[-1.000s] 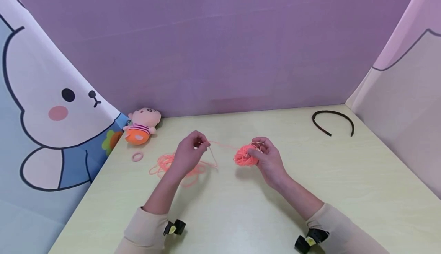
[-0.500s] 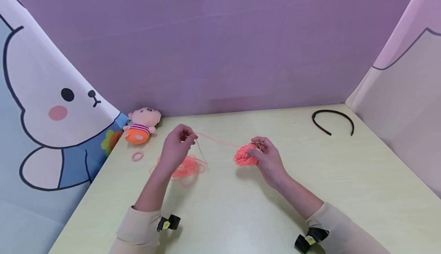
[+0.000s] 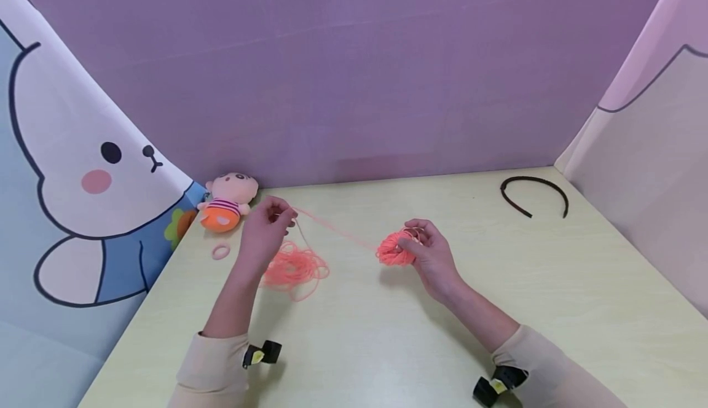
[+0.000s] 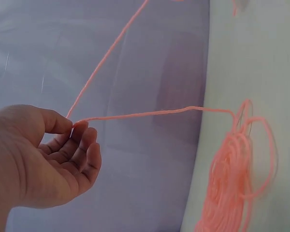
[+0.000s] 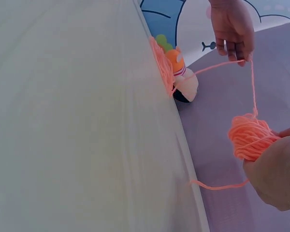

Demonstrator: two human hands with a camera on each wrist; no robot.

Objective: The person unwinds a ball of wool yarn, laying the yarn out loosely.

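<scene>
Between thumb and fingertips my left hand pinches a strand of coral-pink yarn, raised above the table. One length runs from the pinch across to a small wound ball of yarn; another drops to a loose heap of yarn on the table. My right hand grips the ball above the table, thumb on the near side and fingers behind. A loose tail hangs from beneath the ball in the right wrist view.
A plush doll in orange and stripes lies at the table's back left. A pale pink ring is in front of it. At the back right lies a dark headband. A purple cloth wall closes the far side.
My left hand has moved left and slightly away, drawing the strand longer between it and the ball. The heap shows more fully. My right hand and the ball have barely moved.
</scene>
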